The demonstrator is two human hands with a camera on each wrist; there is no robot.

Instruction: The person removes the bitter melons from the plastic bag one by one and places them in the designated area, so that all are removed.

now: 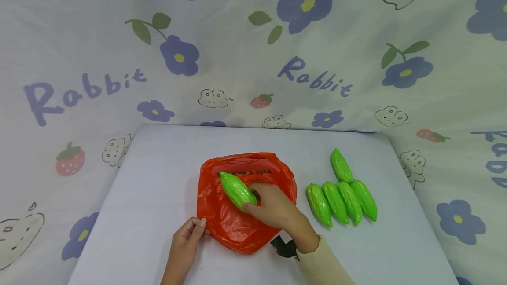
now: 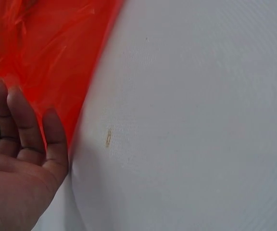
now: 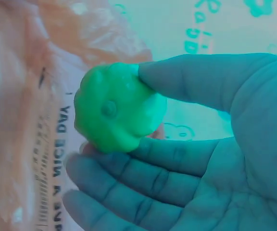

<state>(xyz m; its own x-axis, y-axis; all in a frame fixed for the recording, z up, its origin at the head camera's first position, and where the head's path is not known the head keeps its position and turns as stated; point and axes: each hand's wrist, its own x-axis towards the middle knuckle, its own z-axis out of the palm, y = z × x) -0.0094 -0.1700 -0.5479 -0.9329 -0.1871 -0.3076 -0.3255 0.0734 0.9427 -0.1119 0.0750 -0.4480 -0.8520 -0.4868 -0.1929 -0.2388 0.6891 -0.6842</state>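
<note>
My right hand [image 1: 273,206] pinches a glossy green bitter melon [image 1: 237,190] near one end, over the middle of a red plastic bag [image 1: 237,232]. In the right wrist view, the end of this bitter melon [image 3: 114,110] shows between thumb and fingers. The bag spreads wide, with mirrored black lettering on its far side. At its near left edge, my left hand [image 1: 188,236] pinches the rim, thumb on top. In the left wrist view, several fingers [image 2: 28,120] lie against the red plastic; the thumb is out of sight.
Several more bitter melons lie to the right of the bag: a side-by-side row [image 1: 342,203] and one bitter melon [image 1: 340,166] behind it. A white cloth covers the table [image 1: 150,188]. Behind hangs a patterned curtain [image 1: 237,56]. A black device [image 1: 283,247] sits at my right wrist.
</note>
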